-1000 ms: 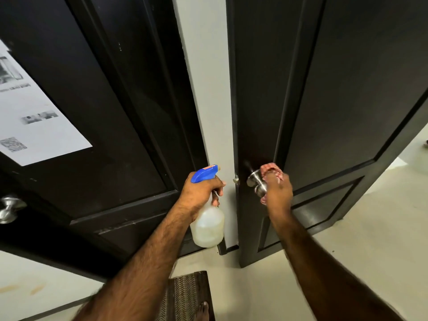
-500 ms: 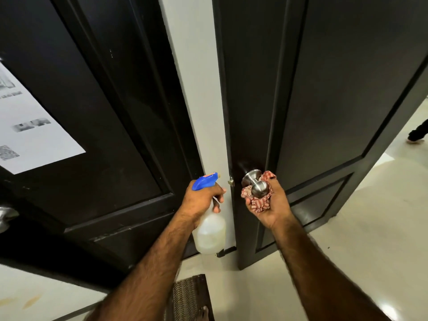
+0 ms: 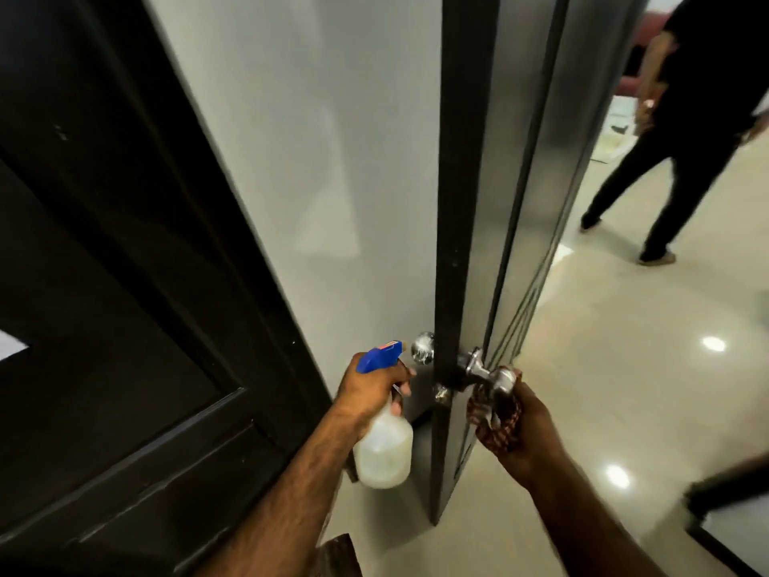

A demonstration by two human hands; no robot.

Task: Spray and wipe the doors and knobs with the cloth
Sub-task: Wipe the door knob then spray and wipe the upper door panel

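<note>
A dark door (image 3: 464,168) stands ajar, seen edge-on at centre. Its near metal knob (image 3: 495,378) sticks out to the right; the knob on the other side (image 3: 423,347) shows to the left of the edge. My right hand (image 3: 528,431) holds a red patterned cloth (image 3: 497,422) cupped under and around the near knob. My left hand (image 3: 370,393) grips the neck of a translucent spray bottle (image 3: 385,449) with a blue trigger head, left of the door edge. A second dark door (image 3: 108,285) fills the left.
A grey wall (image 3: 316,160) lies between the two doors. A person in dark clothes (image 3: 682,131) walks on the glossy tiled floor (image 3: 624,368) at the upper right. A dark mat (image 3: 337,555) lies at the bottom, and a dark frame edge (image 3: 724,522) sits at lower right.
The right door has swung toward me and now shows its edge and both knobs. My view has turned right, and a walking person has come into sight. My right hand stays on the knob with the cloth.
</note>
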